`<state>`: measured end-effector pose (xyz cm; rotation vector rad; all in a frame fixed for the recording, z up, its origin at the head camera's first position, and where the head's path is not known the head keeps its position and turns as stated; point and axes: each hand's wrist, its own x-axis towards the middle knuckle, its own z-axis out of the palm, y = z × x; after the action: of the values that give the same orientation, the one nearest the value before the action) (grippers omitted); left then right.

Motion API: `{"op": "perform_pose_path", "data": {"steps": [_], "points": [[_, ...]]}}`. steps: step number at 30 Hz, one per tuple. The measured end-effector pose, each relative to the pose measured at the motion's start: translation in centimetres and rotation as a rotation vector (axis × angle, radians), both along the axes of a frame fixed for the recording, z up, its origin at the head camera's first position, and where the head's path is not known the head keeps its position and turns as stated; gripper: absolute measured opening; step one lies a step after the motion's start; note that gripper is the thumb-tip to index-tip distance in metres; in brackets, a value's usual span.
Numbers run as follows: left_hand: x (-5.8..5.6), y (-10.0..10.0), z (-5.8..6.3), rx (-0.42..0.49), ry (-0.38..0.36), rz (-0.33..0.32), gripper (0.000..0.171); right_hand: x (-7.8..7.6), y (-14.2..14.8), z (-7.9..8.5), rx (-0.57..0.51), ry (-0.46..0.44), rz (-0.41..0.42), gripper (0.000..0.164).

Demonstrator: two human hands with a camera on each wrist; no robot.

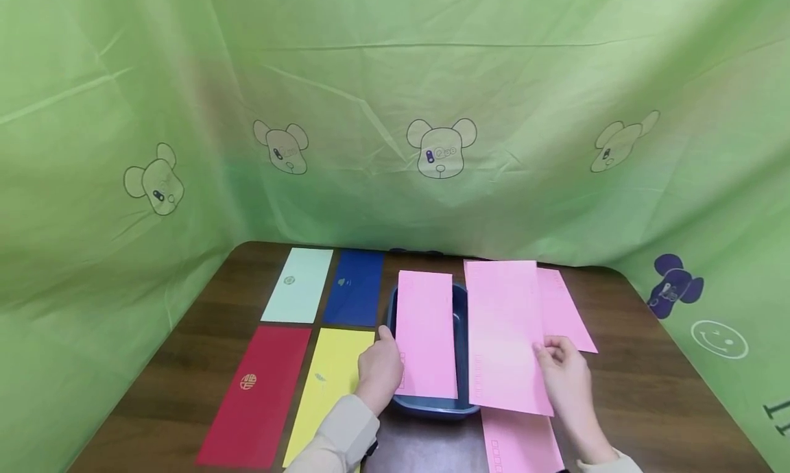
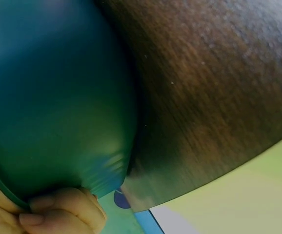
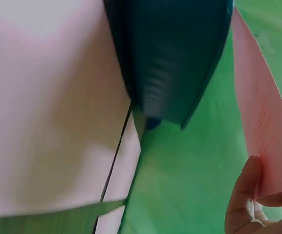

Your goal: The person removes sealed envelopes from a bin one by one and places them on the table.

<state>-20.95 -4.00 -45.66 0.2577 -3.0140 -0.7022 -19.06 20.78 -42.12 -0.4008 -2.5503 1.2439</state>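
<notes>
My left hand [image 1: 379, 367] grips the left rim of a dark blue plastic tray [image 1: 435, 410], its thumb uppermost in the head view. The left wrist view shows curled fingers [image 2: 68, 209] at the tray's edge. A pink envelope [image 1: 426, 336] with printed boxes lies over the tray's opening. To the right, my right hand [image 1: 564, 373] pinches another pink envelope [image 1: 506, 336] by its right edge, thumb on the front. That envelope is raised, and the right wrist view catches it nearly edge-on. Further pink envelopes lie on the table beneath and behind it, partly hidden.
Left of the tray, a pale mint envelope [image 1: 297, 284], a blue one [image 1: 354, 288], a red one [image 1: 256, 397] and a yellow one [image 1: 327, 384] lie in two rows. Green curtain [image 1: 395, 205] hangs round the brown table [image 1: 642, 363].
</notes>
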Motion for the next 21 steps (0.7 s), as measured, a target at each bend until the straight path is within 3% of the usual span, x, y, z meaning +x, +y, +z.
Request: {"op": "perform_pose_path", "data": {"steps": [14,21], "points": [[0.2,0.3,0.4,-0.028,0.002,-0.006,0.027,1.9,7.6,-0.7,-0.045,-0.092,-0.104,0.041],[0.2,0.5,0.4,-0.027,0.002,-0.011,0.027,2.4,10.3,-1.5,-0.009,-0.168,-0.074,0.047]]}}
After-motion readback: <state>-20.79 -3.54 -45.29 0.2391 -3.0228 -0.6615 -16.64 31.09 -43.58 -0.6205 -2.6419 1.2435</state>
